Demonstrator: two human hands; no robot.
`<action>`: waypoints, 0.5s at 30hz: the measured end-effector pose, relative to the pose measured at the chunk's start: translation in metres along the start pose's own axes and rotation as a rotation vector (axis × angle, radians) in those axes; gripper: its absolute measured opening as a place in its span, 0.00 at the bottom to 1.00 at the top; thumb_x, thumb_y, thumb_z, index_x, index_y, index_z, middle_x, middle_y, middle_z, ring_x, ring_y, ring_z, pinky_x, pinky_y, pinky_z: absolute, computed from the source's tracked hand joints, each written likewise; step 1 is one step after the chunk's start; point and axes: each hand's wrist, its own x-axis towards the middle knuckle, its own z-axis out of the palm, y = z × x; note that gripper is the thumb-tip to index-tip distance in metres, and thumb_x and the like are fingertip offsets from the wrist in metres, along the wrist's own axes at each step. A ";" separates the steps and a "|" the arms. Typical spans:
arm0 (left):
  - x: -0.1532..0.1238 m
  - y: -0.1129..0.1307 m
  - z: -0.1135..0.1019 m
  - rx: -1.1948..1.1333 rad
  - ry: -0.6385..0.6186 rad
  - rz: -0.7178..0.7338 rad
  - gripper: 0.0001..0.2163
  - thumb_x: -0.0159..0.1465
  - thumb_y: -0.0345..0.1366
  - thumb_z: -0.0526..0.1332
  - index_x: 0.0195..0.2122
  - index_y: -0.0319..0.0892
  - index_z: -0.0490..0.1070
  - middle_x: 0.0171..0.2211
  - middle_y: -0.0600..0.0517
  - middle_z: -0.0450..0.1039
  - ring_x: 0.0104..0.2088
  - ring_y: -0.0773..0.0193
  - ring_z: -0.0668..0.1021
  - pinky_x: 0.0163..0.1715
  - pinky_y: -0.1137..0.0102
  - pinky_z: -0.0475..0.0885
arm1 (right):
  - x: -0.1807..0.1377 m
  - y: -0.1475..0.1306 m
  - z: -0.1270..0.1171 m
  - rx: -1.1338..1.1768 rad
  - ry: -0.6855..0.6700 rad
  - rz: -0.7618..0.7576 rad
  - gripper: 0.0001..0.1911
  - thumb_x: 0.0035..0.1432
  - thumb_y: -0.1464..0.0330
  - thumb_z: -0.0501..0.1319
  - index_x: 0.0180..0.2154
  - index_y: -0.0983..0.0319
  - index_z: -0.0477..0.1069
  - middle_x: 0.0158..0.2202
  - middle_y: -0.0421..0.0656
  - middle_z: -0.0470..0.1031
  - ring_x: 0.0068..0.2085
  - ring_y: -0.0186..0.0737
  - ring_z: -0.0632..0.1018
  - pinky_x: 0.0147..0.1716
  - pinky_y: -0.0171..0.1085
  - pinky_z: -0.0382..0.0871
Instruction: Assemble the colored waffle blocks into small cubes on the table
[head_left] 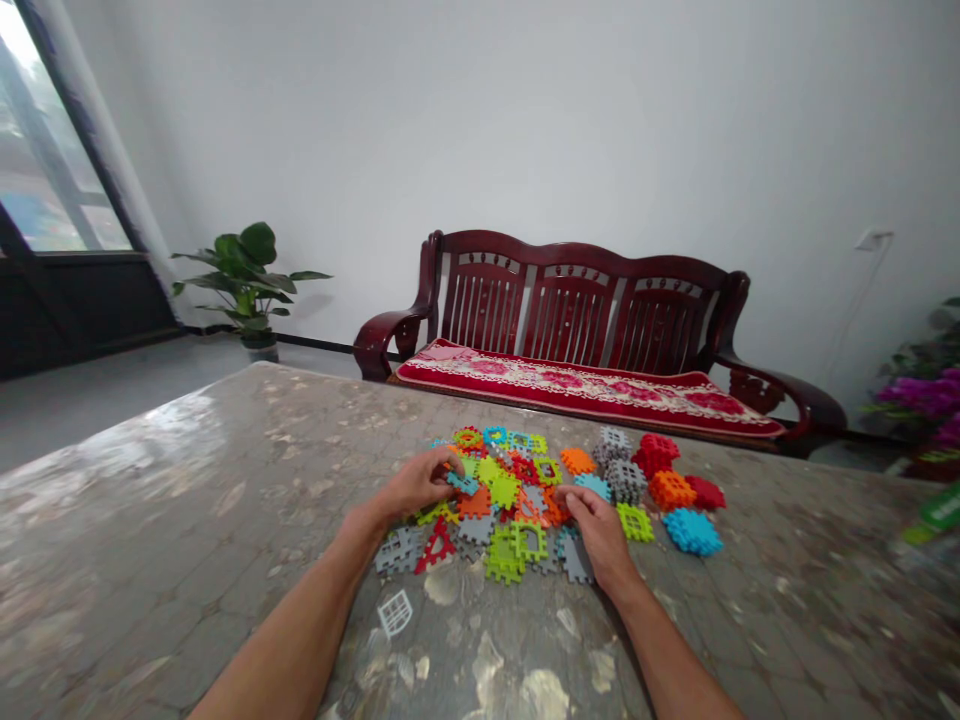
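L hand (pixel 421 480): narrow grip on blue pc. (pixel 463 483), over mixed pile (pixel 504 490) on counter (pixel 225 530). R hand (pixel 598 524) at pile's R side, fingertips close tog. by orange pc. (pixel 553 508); can't tell if grip holds it. Grey stack (pixel 625 481) & blue stack (pixel 693 531) further R. Pot (pixel 261 350) nr wall (pixel 360 150) w/ green plant (pixel 251 278) in it.

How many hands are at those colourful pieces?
2: the left hand at a light-blue piece, the right hand beside an orange piece. No other hand shows.
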 end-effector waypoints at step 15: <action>-0.006 -0.008 -0.032 -0.062 0.205 -0.170 0.12 0.49 0.36 0.61 0.34 0.40 0.75 0.26 0.55 0.75 0.23 0.68 0.73 0.26 0.73 0.69 | 0.000 -0.001 0.001 -0.016 -0.004 -0.008 0.19 0.47 0.52 0.66 0.34 0.60 0.80 0.36 0.47 0.82 0.41 0.50 0.79 0.45 0.45 0.70</action>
